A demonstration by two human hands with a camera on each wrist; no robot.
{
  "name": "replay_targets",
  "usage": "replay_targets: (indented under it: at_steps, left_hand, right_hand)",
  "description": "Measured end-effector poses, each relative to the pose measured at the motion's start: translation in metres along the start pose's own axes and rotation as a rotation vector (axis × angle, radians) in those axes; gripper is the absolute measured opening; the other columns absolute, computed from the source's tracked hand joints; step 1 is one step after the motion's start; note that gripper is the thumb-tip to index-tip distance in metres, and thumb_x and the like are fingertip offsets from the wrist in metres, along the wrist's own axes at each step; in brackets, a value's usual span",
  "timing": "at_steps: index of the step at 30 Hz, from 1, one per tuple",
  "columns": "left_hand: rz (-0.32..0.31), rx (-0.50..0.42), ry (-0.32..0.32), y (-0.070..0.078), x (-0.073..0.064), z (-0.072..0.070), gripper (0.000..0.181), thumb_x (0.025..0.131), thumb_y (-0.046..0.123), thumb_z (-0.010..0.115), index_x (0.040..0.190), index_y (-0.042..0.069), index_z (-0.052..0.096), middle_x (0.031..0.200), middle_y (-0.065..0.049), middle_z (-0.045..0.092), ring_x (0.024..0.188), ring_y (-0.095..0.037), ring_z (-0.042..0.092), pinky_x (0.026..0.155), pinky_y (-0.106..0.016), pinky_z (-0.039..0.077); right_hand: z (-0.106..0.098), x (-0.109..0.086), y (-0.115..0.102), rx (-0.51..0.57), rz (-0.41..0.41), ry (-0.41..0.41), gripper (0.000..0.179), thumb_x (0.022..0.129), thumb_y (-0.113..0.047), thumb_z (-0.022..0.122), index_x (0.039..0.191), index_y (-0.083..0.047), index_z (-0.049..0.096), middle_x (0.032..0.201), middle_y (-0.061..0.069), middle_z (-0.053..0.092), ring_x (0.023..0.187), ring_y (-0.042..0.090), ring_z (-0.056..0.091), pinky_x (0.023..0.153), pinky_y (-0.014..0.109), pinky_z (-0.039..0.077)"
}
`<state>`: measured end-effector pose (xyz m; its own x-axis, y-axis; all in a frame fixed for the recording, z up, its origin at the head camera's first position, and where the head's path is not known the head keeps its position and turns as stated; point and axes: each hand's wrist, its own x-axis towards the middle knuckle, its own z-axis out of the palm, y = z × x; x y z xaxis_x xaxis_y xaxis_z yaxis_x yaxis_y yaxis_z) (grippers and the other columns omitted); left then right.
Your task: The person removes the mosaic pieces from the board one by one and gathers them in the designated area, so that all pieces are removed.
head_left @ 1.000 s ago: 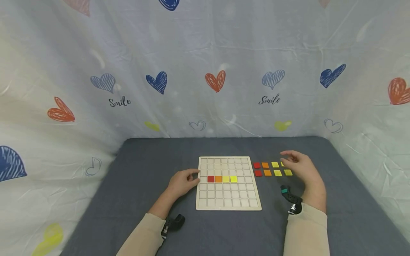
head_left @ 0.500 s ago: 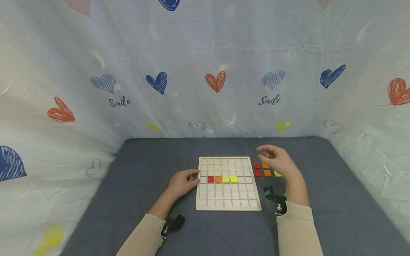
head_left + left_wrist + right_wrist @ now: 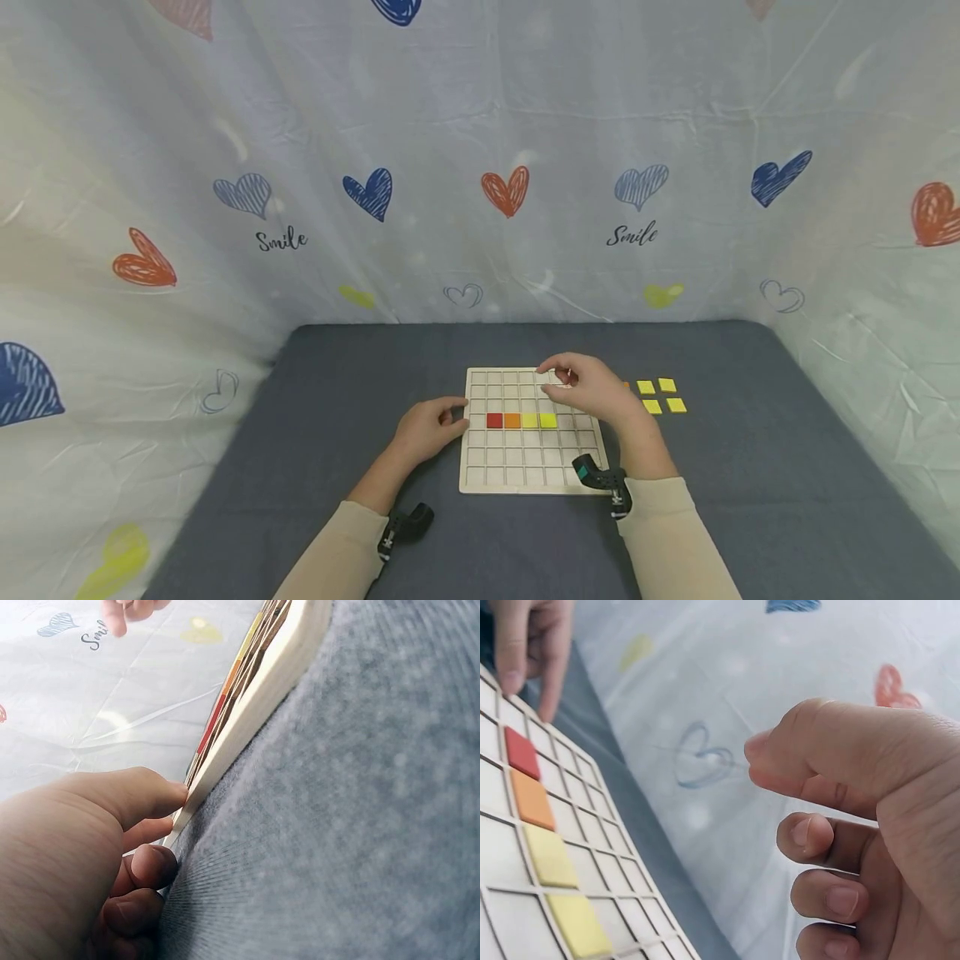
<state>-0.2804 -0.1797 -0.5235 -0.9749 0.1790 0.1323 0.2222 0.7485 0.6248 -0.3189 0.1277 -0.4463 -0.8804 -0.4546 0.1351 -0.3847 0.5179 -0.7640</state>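
A pale wooden grid board (image 3: 532, 477) lies on the table, with a row of one red tile (image 3: 494, 421), one orange tile (image 3: 512, 421) and two yellow tiles (image 3: 539, 421) in its cells. My left hand (image 3: 426, 429) rests at the board's left edge, thumb and index fingertips touching its side in the left wrist view. Over the board's upper right part hovers my right hand (image 3: 588, 387), thumb and index apart in the head view. Its other fingers are loosely curled, and nothing shows between them in the right wrist view.
Right of the board, several loose yellow tiles (image 3: 677, 405) lie on the dark grey cloth (image 3: 720, 467). My right hand and forearm hide the loose red tiles and most of the orange ones. A white curtain (image 3: 450, 125) with hearts hangs behind and at both sides.
My right hand has moved left from above the loose yellow tiles, past the orange and red ones, to over the board. The tiles have not moved; my left hand stays at the board's edge.
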Motion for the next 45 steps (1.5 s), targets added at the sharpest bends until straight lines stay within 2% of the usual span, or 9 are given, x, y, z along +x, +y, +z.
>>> replay_targets:
  at_steps: [4, 7, 13, 18, 23, 29, 36, 39, 45]
  left_hand:
    - [0.012, 0.001, 0.002, 0.002, 0.005, -0.002, 0.037, 0.096, 0.03, 0.075, 0.13, 0.016, 0.072, 0.059, 0.007, 0.049, 0.048, -0.009, 0.04, 0.05, -0.029, 0.033]
    - [0.025, 0.007, 0.008, 0.004, 0.008, -0.004, 0.036, 0.096, 0.029, 0.075, 0.13, 0.016, 0.072, 0.06, 0.007, 0.049, 0.048, -0.01, 0.041, 0.05, -0.029, 0.033]
    - [0.032, 0.025, 0.003, 0.007, 0.013, -0.004, 0.036, 0.096, 0.03, 0.075, 0.129, 0.016, 0.073, 0.061, 0.008, 0.05, 0.049, -0.009, 0.041, 0.05, -0.029, 0.033]
    - [0.033, 0.022, -0.018, 0.008, 0.014, 0.0, 0.037, 0.097, 0.032, 0.073, 0.131, 0.017, 0.072, 0.06, 0.008, 0.05, 0.049, -0.008, 0.041, 0.05, -0.029, 0.033]
    - [0.05, 0.024, -0.008, 0.009, 0.014, 0.005, 0.036, 0.096, 0.031, 0.074, 0.129, 0.017, 0.073, 0.061, 0.01, 0.05, 0.049, -0.008, 0.041, 0.05, -0.028, 0.033]
    - [0.049, -0.006, -0.002, 0.009, 0.012, 0.01, 0.035, 0.096, 0.031, 0.074, 0.128, 0.016, 0.073, 0.061, 0.009, 0.05, 0.049, -0.007, 0.041, 0.05, -0.027, 0.032]
    - [0.011, 0.03, 0.123, 0.002, -0.003, 0.014, 0.025, 0.094, 0.023, 0.075, 0.118, 0.017, 0.077, 0.06, 0.01, 0.045, 0.049, -0.006, 0.036, 0.049, -0.027, 0.028]
    - [0.022, 0.056, 0.152, 0.0, -0.007, 0.016, 0.023, 0.094, 0.021, 0.074, 0.116, 0.017, 0.077, 0.058, 0.011, 0.044, 0.048, -0.004, 0.034, 0.049, -0.026, 0.026]
    - [0.035, 0.071, 0.17, 0.001, -0.007, 0.016, 0.024, 0.094, 0.021, 0.072, 0.116, 0.016, 0.077, 0.057, 0.012, 0.042, 0.047, -0.003, 0.032, 0.048, -0.025, 0.025]
  right_hand:
    - [0.01, 0.006, -0.007, -0.041, -0.058, -0.042, 0.026, 0.094, -0.021, 0.077, 0.118, -0.013, 0.074, 0.084, 0.001, 0.046, 0.076, 0.018, 0.043, 0.068, 0.038, 0.037]
    - [0.017, 0.009, -0.012, -0.085, -0.064, -0.07, 0.03, 0.093, -0.023, 0.078, 0.121, -0.012, 0.074, 0.085, 0.001, 0.047, 0.078, 0.019, 0.044, 0.066, 0.037, 0.037]
    - [0.04, 0.014, -0.022, -0.267, 0.047, -0.108, 0.034, 0.092, -0.031, 0.078, 0.122, -0.015, 0.077, 0.091, -0.003, 0.057, 0.08, 0.016, 0.053, 0.07, 0.037, 0.045]
    - [0.061, 0.011, -0.021, -0.42, 0.062, -0.143, 0.025, 0.093, -0.029, 0.076, 0.113, -0.014, 0.08, 0.088, -0.004, 0.056, 0.071, 0.016, 0.05, 0.065, 0.036, 0.044]
    - [0.071, 0.007, -0.019, -0.51, 0.03, -0.106, 0.011, 0.09, -0.024, 0.078, 0.097, -0.015, 0.081, 0.085, -0.003, 0.056, 0.067, 0.015, 0.048, 0.062, 0.036, 0.043]
    - [0.083, 0.001, -0.021, -0.483, 0.086, -0.006, 0.015, 0.086, -0.018, 0.082, 0.1, -0.01, 0.082, 0.087, -0.001, 0.061, 0.068, 0.013, 0.053, 0.064, 0.035, 0.048]
    - [0.112, -0.004, -0.026, -0.352, 0.135, 0.149, 0.018, 0.08, -0.008, 0.08, 0.098, -0.006, 0.079, 0.09, 0.003, 0.063, 0.071, 0.014, 0.057, 0.062, 0.035, 0.049]
    - [0.12, -0.007, -0.027, -0.341, 0.154, 0.191, 0.019, 0.079, -0.007, 0.081, 0.098, -0.006, 0.078, 0.089, 0.002, 0.062, 0.067, 0.012, 0.054, 0.058, 0.032, 0.047]
    - [0.123, -0.008, -0.029, -0.348, 0.111, 0.239, 0.023, 0.081, -0.011, 0.084, 0.103, -0.008, 0.078, 0.087, -0.001, 0.06, 0.059, 0.008, 0.046, 0.051, 0.027, 0.04]
